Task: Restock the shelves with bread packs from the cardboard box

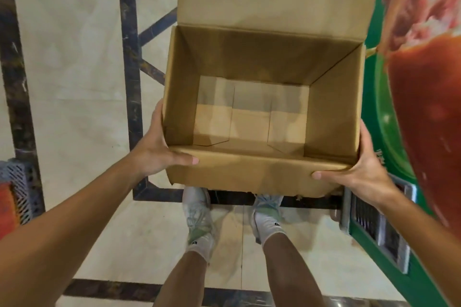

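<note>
A brown cardboard box (264, 169) is held up in front of me above the floor, its far flap standing upright. Inside I see only its bare bottom flaps; no bread packs show. My left hand (159, 147) grips the box's left near corner, thumb lying along the near flap. My right hand (361, 164) grips the right near corner the same way, thumb on the near flap. No shelves are in view.
Below the box are my two legs in white socks and shoes (199, 219) on a cream tiled floor with dark border strips. A green cabinet with a red fruit picture (424, 107) stands close on the right. A grey and orange crate (15, 197) sits at the left edge.
</note>
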The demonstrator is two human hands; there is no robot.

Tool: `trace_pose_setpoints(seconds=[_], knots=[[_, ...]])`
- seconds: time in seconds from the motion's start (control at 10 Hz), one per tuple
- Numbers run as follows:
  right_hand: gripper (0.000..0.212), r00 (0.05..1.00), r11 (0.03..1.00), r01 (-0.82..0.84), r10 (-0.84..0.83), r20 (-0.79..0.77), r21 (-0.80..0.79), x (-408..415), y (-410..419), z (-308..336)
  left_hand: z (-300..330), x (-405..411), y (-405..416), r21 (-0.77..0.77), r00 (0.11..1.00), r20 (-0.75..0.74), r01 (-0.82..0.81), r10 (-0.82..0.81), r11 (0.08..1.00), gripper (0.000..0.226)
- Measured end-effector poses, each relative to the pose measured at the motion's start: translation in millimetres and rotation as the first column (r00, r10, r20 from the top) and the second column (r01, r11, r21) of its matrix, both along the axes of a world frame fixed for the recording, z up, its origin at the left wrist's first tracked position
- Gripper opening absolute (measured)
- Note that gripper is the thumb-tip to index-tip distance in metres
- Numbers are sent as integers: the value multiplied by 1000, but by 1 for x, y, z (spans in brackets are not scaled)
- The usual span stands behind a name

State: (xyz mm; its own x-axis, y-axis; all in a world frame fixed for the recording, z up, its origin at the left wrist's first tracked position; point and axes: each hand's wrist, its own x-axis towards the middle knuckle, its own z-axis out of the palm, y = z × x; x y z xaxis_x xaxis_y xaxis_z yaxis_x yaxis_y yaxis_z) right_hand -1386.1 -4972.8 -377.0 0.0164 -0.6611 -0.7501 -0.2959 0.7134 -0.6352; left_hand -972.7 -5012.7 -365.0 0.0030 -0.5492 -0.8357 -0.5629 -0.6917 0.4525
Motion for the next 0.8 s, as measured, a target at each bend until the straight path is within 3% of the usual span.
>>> trace_pose_setpoints(seconds=[0.2, 0.3, 0.4, 0.6, 0.7, 0.8], knots=[[134, 987, 1000, -10, 8, -158, -9, 1, 10, -35, -26, -19, -4, 173, 998, -52, 56, -48, 983, 129], [134, 970, 999, -39, 34, -240, -16, 4, 24, -45, -31, -20, 11, 213, 997, -76, -10, 27, 977, 131], [130, 960, 999, -39, 35, -279, -10, 6, 25, -48, -32, -16, 21, 167, 993, -58, -89, 100, 982, 132], [126, 895, 983, -149, 181, -409, 109, 3, 18, -34, -2, -30, 15, -7, 981, -11, -192, 192, 981, 93], [99, 847, 937, -309, 349, -401, 164, 11, 18, 4, 32, -33, 13, -63, 997, 19, -74, 75, 995, 84], [82, 807, 874, -473, 480, -344, 110, 29, 10, 56, 83, -34, 13, -92, 996, 16, 85, -84, 992, 80]])
